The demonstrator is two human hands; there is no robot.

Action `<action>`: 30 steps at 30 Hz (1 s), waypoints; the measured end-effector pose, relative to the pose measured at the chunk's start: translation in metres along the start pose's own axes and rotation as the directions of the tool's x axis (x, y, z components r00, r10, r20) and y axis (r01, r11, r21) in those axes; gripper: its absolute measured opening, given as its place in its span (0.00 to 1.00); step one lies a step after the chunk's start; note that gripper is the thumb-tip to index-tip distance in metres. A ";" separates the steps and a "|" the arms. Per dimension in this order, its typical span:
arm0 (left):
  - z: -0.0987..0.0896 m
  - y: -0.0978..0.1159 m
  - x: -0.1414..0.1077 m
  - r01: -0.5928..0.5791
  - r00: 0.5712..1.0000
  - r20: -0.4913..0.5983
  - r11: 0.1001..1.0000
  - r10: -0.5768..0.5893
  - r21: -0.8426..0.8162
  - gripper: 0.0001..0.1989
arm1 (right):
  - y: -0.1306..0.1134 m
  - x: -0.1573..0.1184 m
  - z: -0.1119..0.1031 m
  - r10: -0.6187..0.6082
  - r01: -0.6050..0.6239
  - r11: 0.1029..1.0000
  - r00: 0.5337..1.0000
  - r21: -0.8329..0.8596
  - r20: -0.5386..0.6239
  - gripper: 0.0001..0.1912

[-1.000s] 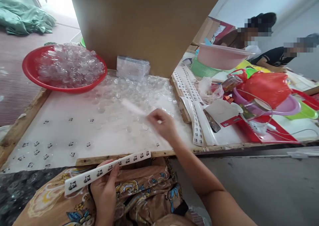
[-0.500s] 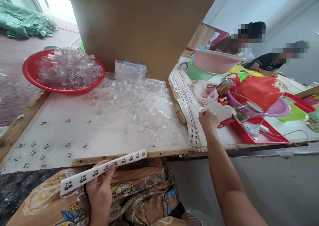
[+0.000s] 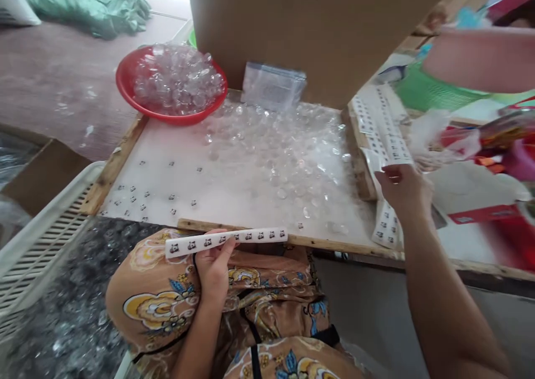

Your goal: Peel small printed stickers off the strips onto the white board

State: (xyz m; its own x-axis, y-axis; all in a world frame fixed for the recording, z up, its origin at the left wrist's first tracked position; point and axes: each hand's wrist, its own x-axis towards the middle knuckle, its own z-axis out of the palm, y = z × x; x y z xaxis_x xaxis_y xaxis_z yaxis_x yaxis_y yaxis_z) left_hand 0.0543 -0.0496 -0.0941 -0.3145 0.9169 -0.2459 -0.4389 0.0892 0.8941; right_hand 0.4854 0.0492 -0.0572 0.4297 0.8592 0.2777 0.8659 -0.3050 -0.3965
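Note:
My left hand (image 3: 215, 267) is closed on a white strip of panda stickers (image 3: 261, 236), held over my lap by the table's front edge. To the right, my right hand (image 3: 403, 192) has its fingers bent over sticker strips (image 3: 390, 128) lying on the table; whether it grips one cannot be made out. Many clear round pieces (image 3: 284, 167) are scattered over the white tabletop (image 3: 234, 189). At its left, several pieces with panda stickers (image 3: 171, 197) lie apart from each other. A red basin (image 3: 129, 83) heaped with clear pieces stands at the back left corner.
A large cardboard sheet (image 3: 301, 28) stands behind the table, with a clear packet (image 3: 273, 86) against it. A pink basin (image 3: 480, 58) and green basket (image 3: 438, 89) are at the back right. A white crate (image 3: 79, 200) and dark heap of clear pieces (image 3: 79, 295) are lower left.
The view has swung right-to-left, bringing the crate into sight and losing the two people. My right hand has moved from beside a white sheet onto the sticker strips. The held strip lies more level.

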 end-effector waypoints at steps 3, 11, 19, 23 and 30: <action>-0.002 0.006 -0.002 -0.010 0.999 -0.034 1.000 0.010 0.001 0.14 | -0.077 -0.030 0.010 -0.234 0.125 0.932 0.925 0.341 0.300 0.14; -0.010 0.037 -0.006 -0.224 0.959 -0.152 0.969 0.238 0.100 0.13 | -0.214 -0.101 0.032 -0.719 0.189 0.656 0.451 0.731 0.529 0.07; -0.018 0.069 -0.004 -0.405 0.860 -0.236 0.886 0.453 0.225 0.08 | -0.245 -0.107 0.047 -0.735 0.188 0.578 0.543 0.794 0.406 0.05; -0.021 0.086 0.001 -0.446 0.827 -0.260 0.864 0.498 0.236 0.08 | -0.272 -0.108 0.054 -0.770 0.308 0.534 0.562 0.788 0.302 0.04; -0.037 0.125 0.021 -0.378 0.863 -0.272 0.902 0.425 0.211 0.11 | -0.309 -0.103 0.073 -0.813 0.290 0.417 0.542 0.861 0.211 0.03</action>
State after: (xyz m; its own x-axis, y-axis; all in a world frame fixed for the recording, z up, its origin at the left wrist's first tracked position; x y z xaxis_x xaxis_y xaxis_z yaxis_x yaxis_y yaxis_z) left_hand -0.0384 -0.0335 -0.0014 -0.6870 0.7236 0.0662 -0.0992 -0.1836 0.9780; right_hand 0.1546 0.0847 -0.0271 -0.5255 0.8006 0.2880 0.2654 0.4759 -0.8385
